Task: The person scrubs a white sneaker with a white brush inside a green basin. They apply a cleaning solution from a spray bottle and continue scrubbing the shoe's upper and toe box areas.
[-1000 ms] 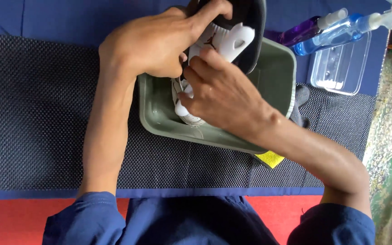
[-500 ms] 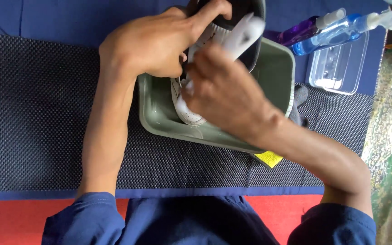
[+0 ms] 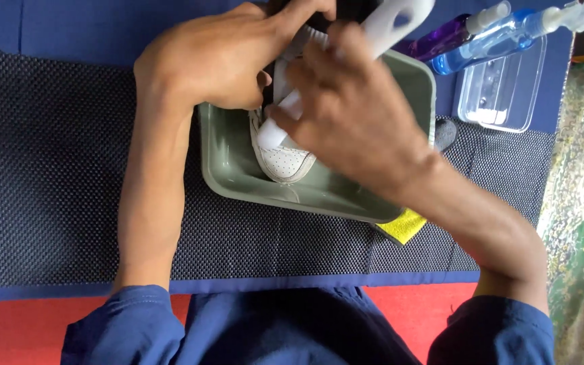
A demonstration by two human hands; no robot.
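Both hands work a shoe over a basin.
Left hand [image 3: 221,57] grips the white perforated shoe [image 3: 282,155]; right hand [image 3: 353,111] clasps a white brush [image 3: 393,17] above the green plastic tub [image 3: 238,172] on knobbly black matting [image 3: 49,169].

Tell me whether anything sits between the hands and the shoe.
Nothing visible does. The left hand grips the white shoe over the green tub, and the right hand presses a white brush against it.

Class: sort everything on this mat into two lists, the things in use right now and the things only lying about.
In use: left hand holding white shoe; right hand holding white brush; green basin.
Lying about: spray bottles, clear container, yellow cloth.
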